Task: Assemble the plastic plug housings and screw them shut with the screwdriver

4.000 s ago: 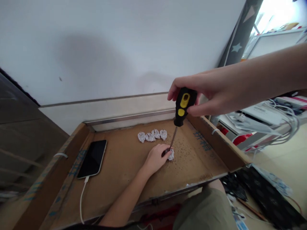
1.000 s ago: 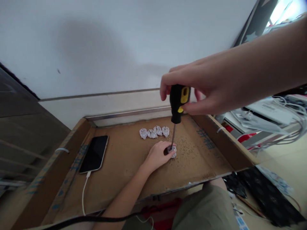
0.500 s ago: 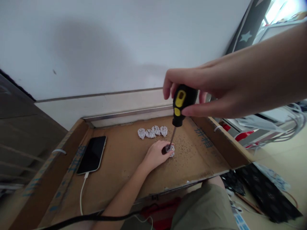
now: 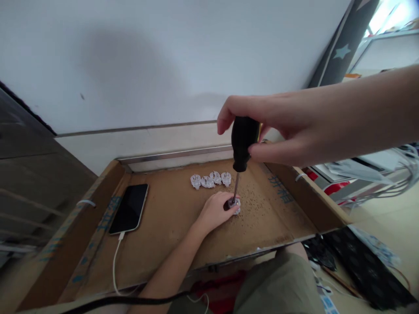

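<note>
My right hand (image 4: 262,124) grips the black handle of a screwdriver (image 4: 244,141), held nearly upright. Its metal shaft runs down to a small clear plastic plug (image 4: 236,206), where the tip meets the part; the exact contact is too small to make out. Pinched around that plug are the fingers of my left hand (image 4: 216,211), which rests on the cardboard. Several similar clear plugs with metal pins (image 4: 205,181) stand in a row just beyond my left hand.
Everything sits in a shallow cardboard box (image 4: 163,244) with raised sides. A smartphone (image 4: 130,208) on a white cable (image 4: 114,266) lies at its left. Small dark specks (image 4: 258,209) are scattered to the right. A black cable (image 4: 131,301) crosses the near edge, and a white wall (image 4: 147,65) rises behind.
The screwdriver handle has turned in my right hand, its yellow patches now mostly out of sight, and stands more upright. My left hand keeps its hold on the plug.
</note>
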Tool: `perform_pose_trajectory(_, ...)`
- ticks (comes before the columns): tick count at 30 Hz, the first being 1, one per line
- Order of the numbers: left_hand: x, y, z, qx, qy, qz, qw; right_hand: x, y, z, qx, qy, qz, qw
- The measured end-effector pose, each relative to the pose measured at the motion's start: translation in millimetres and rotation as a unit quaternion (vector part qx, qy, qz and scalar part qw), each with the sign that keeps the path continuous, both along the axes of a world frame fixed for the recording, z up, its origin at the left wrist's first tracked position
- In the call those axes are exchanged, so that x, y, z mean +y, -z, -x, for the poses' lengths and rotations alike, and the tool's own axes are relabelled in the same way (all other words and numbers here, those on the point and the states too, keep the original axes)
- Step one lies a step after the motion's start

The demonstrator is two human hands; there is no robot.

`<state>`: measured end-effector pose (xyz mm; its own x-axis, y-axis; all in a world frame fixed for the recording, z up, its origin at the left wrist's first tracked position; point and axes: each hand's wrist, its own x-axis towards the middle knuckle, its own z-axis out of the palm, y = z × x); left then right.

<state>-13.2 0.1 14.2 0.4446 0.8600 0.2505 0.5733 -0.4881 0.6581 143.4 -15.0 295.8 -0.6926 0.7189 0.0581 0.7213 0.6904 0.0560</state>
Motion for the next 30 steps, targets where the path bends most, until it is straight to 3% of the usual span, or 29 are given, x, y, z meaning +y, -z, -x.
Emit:
perform_pose_trajectory(4,2,2.2,0,-0.006,0.005,-0.009,1.000,2,2.3,-6,-0.106,0.001,-0.216,0.971)
perform_pose_trajectory(6,3,3.6,-1,-0.009,0.008,-0.016,1.000,2,3.6,-13,-0.130,0.013,-0.268,0.954)
perform_pose_trajectory(8,4,4.6,-1,-0.013,0.010,-0.018,1.000,0,3.6,-21,-0.104,0.022,-0.222,0.969)
perform_pose_trajectory(11,3,5.2,-1,-0.015,0.007,-0.012,1.000,-1,0.7,-27,-0.006,0.023,-0.060,0.998)
perform_pose_trajectory(13,2,5.6,0,-0.011,-0.003,-0.005,1.000,0,-2.2,-24,0.025,0.017,0.012,0.999)
perform_pose_trajectory(16,1,6.5,0,-0.007,-0.017,0.006,1.000,3,-6.3,-11,-0.046,0.090,-0.070,0.992)
perform_pose_trajectory(19,1,6.3,1,-0.006,-0.015,0.007,1.000,4,-10.0,-1,-0.151,0.170,-0.163,0.960)
perform_pose_trajectory(24,0,1.8,2,0.002,0.000,0.005,1.000,4,-13.5,0,-0.107,0.056,-0.038,0.992)
perform_pose_trajectory(25,-1,0.9,2,0.003,0.001,0.007,1.000,4,-13.3,1,-0.115,0.054,-0.043,0.991)
perform_pose_trajectory(28,-1,-0.7,2,0.008,0.002,0.012,1.000,2,-11.4,3,-0.185,0.120,-0.153,0.963)
perform_pose_trajectory(30,-1,-0.7,2,0.011,0.000,0.015,1.000,1,-10.1,3,-0.203,0.141,-0.166,0.955)
